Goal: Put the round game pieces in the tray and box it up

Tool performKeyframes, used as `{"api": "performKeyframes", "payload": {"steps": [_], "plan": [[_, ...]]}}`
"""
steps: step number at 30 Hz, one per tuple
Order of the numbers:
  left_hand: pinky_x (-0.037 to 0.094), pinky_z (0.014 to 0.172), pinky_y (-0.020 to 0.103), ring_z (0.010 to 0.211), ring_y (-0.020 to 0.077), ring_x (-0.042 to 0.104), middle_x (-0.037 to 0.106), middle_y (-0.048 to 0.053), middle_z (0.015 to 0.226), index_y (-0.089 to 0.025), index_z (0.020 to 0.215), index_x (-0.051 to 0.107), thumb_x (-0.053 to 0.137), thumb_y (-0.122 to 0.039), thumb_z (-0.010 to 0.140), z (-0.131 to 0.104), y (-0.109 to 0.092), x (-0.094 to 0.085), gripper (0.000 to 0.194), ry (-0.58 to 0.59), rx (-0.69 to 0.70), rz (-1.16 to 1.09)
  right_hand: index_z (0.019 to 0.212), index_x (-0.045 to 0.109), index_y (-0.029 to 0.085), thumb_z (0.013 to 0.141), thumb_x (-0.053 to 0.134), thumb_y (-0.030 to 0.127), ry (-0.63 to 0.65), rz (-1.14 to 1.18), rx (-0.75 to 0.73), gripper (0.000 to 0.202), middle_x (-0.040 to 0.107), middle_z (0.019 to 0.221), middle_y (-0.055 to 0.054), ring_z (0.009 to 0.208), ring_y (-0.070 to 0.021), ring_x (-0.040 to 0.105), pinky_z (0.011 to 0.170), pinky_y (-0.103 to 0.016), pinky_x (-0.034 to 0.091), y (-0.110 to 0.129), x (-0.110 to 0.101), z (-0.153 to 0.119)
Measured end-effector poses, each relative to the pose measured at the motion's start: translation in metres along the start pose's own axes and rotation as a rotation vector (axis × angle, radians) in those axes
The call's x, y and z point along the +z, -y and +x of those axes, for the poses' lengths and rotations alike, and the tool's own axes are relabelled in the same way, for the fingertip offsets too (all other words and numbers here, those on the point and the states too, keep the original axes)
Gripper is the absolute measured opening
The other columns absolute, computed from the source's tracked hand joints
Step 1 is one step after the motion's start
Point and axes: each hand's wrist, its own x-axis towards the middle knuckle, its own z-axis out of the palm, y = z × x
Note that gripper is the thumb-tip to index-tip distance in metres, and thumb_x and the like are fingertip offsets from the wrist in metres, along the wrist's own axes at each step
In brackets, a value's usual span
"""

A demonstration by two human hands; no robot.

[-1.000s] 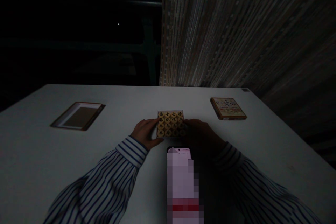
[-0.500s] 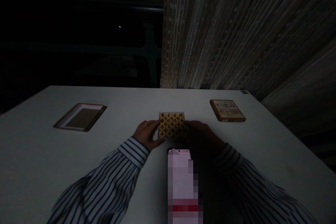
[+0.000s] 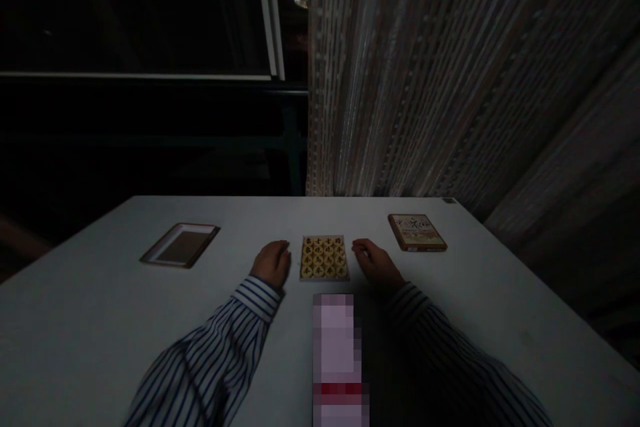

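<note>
While dim beneath drapes, pale table [image 3: 90, 320]: left hand [image 3: 273, 263], right hand [image 3: 375, 263] empty, loosely open, beside tile block [image 3: 324, 257].

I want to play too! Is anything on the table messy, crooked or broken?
Nothing stands out. The tile block sits square and tidy between the left hand and right hand. The box lid and empty tray lie flat, unbroken.

A single head-worn camera looks forward and down from the near edge of the bench [image 3: 100, 320], close over the person's forearms. It faces the far edge, taking in both far corners and the dark wall beyond.
</note>
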Motion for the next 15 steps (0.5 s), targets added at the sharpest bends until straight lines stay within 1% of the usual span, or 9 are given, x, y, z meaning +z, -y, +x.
{"api": "performKeyframes", "payload": {"steps": [3,4,8,15], "plan": [[0.04,0.093,0.048,0.106,0.029,0.053,0.059,0.017,0.109,-0.011,0.102,0.059,0.041,-0.025,0.076,0.001,0.005,0.005,0.035,0.027,0.056,0.109,0.102,0.055,0.014,0.077,0.041,0.015,-0.035,-0.054,-0.062,0.028,0.063,0.101,-0.01,0.096,-0.0191,0.057,0.086,-0.037,0.044,-0.005,0.006,0.0],[0.04,0.093,0.049,0.106,0.0291,0.053,0.06,0.016,0.11,-0.012,0.102,0.059,0.041,-0.025,0.075,0.001,0.006,0.006,0.034,0.031,0.059,0.128,0.102,0.055,0.014,0.076,0.041,0.014,-0.05,-0.083,-0.087,0.03,0.062,0.104,-0.011,0.098,-0.0196,0.056,0.087,-0.038,0.043,-0.006,0.008,-0.001],[0.041,0.093,0.049,0.105,0.0276,0.053,0.061,0.011,0.109,-0.018,0.1,0.06,0.043,-0.024,0.074,0.0,0.007,0.008,0.032,0.015,0.063,0.145,0.098,0.057,0.016,0.07,0.043,0.009,-0.045,-0.172,-0.174,0.031,0.061,0.102,-0.01,0.099,-0.0214,0.053,0.087,-0.039,0.042,-0.008,0.012,-0.004],[0.04,0.094,0.048,0.107,0.0274,0.052,0.06,0.011,0.111,-0.018,0.102,0.06,0.044,-0.024,0.074,-0.003,0.004,0.006,0.033,0.014,0.04,0.149,0.096,0.056,0.017,0.072,0.044,0.01,0.016,-0.233,-0.176,0.028,0.059,0.102,-0.01,0.099,-0.023,0.051,0.085,-0.039,0.041,-0.003,0.01,-0.009]]}}
